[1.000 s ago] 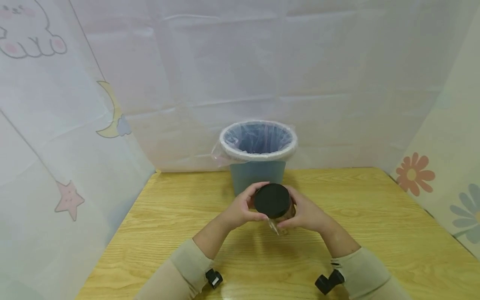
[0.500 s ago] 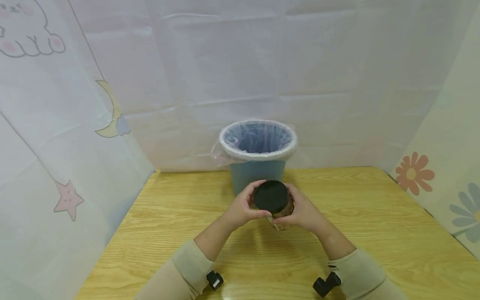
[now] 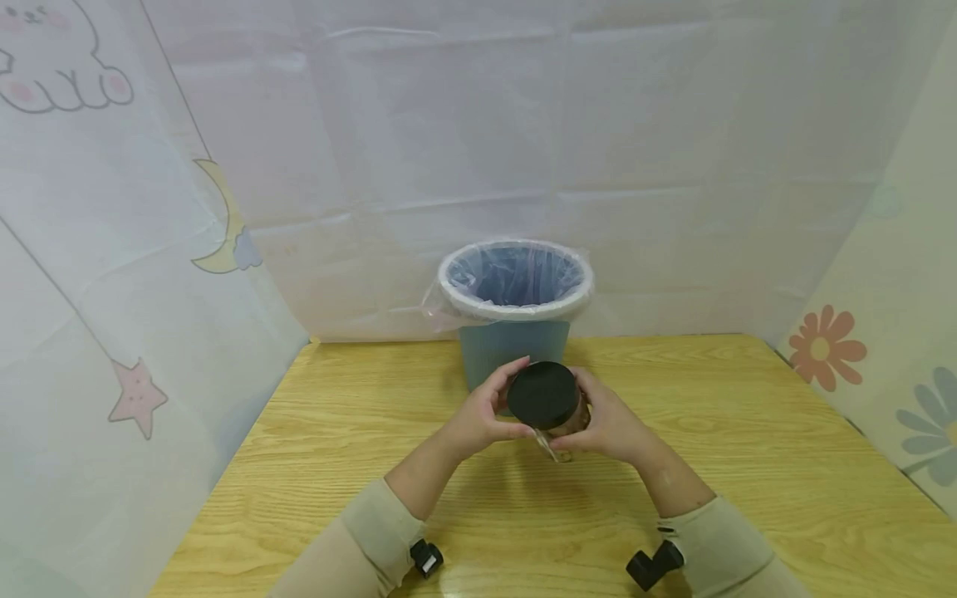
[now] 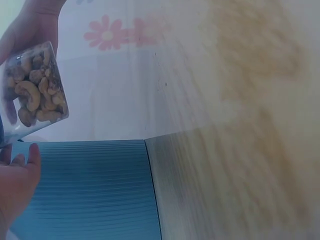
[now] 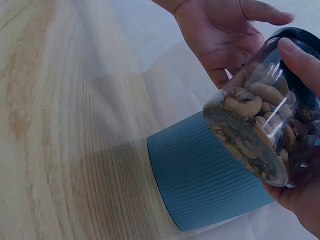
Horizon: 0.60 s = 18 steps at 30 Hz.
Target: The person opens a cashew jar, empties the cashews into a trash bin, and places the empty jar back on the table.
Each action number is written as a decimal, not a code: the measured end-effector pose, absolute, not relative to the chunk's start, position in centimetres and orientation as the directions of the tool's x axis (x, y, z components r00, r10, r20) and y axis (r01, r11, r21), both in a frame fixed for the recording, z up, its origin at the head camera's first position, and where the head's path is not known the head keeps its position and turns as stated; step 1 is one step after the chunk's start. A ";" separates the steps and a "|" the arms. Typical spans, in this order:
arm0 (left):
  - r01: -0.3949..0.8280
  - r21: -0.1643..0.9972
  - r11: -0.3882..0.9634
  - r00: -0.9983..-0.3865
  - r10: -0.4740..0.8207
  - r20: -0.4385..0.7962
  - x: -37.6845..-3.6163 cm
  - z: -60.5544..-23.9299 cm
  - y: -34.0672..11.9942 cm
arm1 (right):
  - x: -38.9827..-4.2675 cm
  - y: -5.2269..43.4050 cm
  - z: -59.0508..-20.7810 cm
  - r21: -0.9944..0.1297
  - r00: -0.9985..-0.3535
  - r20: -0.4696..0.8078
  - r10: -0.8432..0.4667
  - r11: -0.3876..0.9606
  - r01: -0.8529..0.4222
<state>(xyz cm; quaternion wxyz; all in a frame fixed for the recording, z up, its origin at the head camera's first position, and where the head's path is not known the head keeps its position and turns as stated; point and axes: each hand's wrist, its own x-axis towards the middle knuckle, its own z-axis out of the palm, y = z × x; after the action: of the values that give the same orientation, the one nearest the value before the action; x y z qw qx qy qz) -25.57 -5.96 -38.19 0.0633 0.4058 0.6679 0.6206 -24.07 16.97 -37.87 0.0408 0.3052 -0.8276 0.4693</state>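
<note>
A clear jar of cashew nuts (image 5: pixel 260 125) with a black lid (image 3: pixel 543 394) is held tilted above the wooden table (image 3: pixel 748 432), lid toward me. My right hand (image 3: pixel 609 423) grips the jar body from the right. My left hand (image 3: pixel 484 414) curls round the lid from the left, thumb and fingers on its rim. In the left wrist view the jar (image 4: pixel 34 90) shows at the upper left with the right hand (image 4: pixel 30 25) behind it. The jar's lower part is hidden by the hands in the head view.
A blue ribbed bin (image 3: pixel 514 311) lined with a clear plastic bag stands at the table's far edge, just behind the hands. White printed curtains (image 3: pixel 149 208) close in the table at the back and both sides.
The hands and jar have shifted only slightly, a little away and back; the grip looks the same.
</note>
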 end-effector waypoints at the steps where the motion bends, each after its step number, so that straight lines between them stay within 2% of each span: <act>1: 0.467 0.877 -0.112 -0.654 0.624 0.428 -25.7 -38.3 -6.0 | -24.1 17.0 -37.8 -0.752 -0.803 0.357 -0.477 0.363 -0.550; 7: 0.489 0.854 -0.177 -0.593 0.650 0.474 -26.2 -38.4 -6.1 | -24.3 17.8 -37.5 -0.742 -0.750 0.375 -0.545 0.308 -0.595; 13: 0.492 0.851 -0.186 -0.559 0.681 0.472 -26.5 -38.5 -6.2 | -24.7 18.7 -37.7 -0.729 -0.685 0.393 -0.614 0.245 -0.639; 18: 0.482 0.854 -0.197 -0.533 0.708 0.464 -26.6 -38.4 -6.3 | -24.8 19.0 -37.7 -0.751 -0.664 0.375 -0.646 0.208 -0.627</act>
<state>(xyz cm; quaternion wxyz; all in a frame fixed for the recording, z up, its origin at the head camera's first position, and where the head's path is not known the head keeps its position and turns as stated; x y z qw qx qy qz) -26.59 -6.30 -38.39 0.0923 0.4745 0.6269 0.6110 -24.80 18.99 -37.70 -0.0102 0.4096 -0.7772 0.4776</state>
